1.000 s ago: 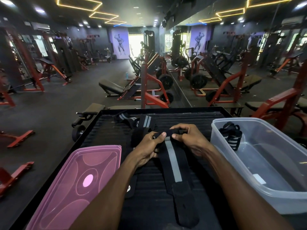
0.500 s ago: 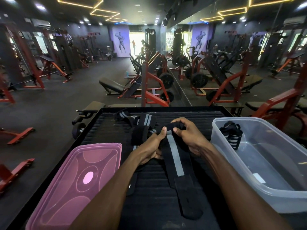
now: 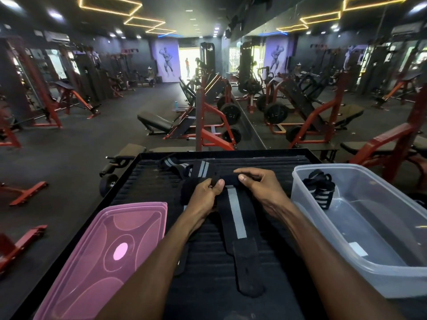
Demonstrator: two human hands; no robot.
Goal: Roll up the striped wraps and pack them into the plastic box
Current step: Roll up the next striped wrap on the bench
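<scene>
Head view: left hand [image 3: 205,195] and right hand [image 3: 261,188] pinch the striped wrap's [image 3: 235,218] rolled far end, its tail running toward 6 o'clock, plastic box [image 3: 392,271] at 3 o'clock.

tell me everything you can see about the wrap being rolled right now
The wrap is a long black fabric strip with one grey stripe down its middle and a plain black tab at the near end. It lies flat on the ribbed black mat, running toward the person. Its far end is partly rolled into a small coil, pinched by the left hand and right hand.
</scene>
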